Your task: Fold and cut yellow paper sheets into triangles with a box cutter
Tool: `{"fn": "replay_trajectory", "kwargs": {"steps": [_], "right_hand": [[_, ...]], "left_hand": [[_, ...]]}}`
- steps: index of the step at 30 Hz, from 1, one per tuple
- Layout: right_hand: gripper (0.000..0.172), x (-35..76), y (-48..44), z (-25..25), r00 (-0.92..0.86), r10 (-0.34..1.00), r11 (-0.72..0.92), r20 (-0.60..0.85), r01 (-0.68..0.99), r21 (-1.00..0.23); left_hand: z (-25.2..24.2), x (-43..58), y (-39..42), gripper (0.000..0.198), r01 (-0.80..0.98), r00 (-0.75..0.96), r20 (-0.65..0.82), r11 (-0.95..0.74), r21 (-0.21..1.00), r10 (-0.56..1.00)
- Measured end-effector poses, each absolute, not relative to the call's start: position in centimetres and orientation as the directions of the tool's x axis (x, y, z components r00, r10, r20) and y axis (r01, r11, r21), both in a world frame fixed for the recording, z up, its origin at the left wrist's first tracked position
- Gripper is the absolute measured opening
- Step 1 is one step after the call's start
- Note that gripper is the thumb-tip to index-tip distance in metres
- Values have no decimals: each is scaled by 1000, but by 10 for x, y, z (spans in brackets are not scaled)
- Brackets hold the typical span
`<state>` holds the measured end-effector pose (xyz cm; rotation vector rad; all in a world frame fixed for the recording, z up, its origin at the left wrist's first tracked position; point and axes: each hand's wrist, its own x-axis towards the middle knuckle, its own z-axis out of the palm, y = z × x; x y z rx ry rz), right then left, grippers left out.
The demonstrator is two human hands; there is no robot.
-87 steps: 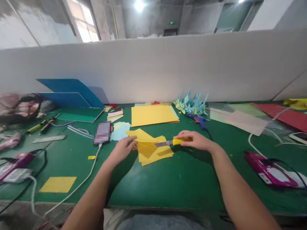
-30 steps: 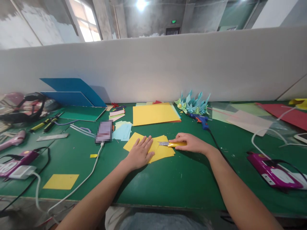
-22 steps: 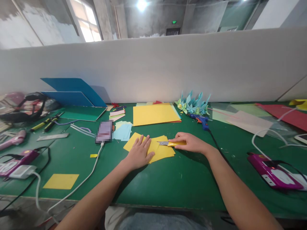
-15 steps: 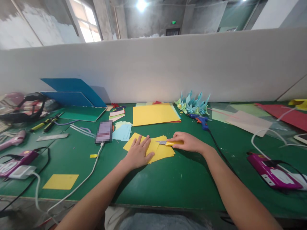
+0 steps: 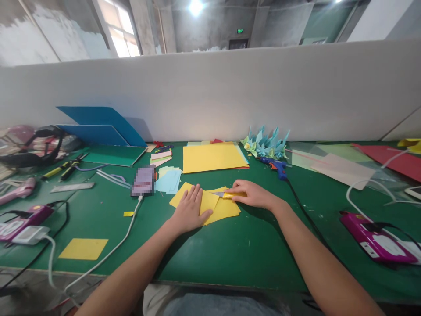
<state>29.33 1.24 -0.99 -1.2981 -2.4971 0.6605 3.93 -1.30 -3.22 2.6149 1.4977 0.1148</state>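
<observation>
A small pile of yellow paper squares (image 5: 223, 208) lies on the green table (image 5: 237, 250) in front of me. My left hand (image 5: 190, 211) rests flat on the pile's left part, fingers spread. My right hand (image 5: 250, 195) grips a yellow utility knife (image 5: 226, 195). Its blade points left and touches the paper just right of my left fingertips.
A larger yellow sheet stack (image 5: 213, 157) lies behind the pile, with paper flowers (image 5: 265, 145) and a blue glue gun (image 5: 275, 166) to its right. A phone (image 5: 142, 181) with a white cable, light blue squares (image 5: 168, 180), pink devices (image 5: 375, 239) and tools lie around.
My left hand laid the lifted yellow sheet flat and now presses on it. My right hand has slid the knife leftward along the paper toward my left fingers.
</observation>
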Motion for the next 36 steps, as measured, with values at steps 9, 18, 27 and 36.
{"fn": "replay_trajectory", "kwargs": {"steps": [9,18,27,36], "right_hand": [[38,291,15,-17,-579,814,524,48,695,-493],[40,277,26,-17,-617,784,582,72,688,-433],[39,253,46,-14,-653,751,630,100,663,-405],[36,236,66,-19,-657,739,652,149,640,-406]], "left_hand": [[-42,35,-10,78,836,522,64,-526,158,850],[-35,38,-13,81,850,512,11,-508,140,859],[-38,37,-12,82,845,516,36,-516,141,856],[-38,38,-12,82,848,517,21,-516,119,856]]}}
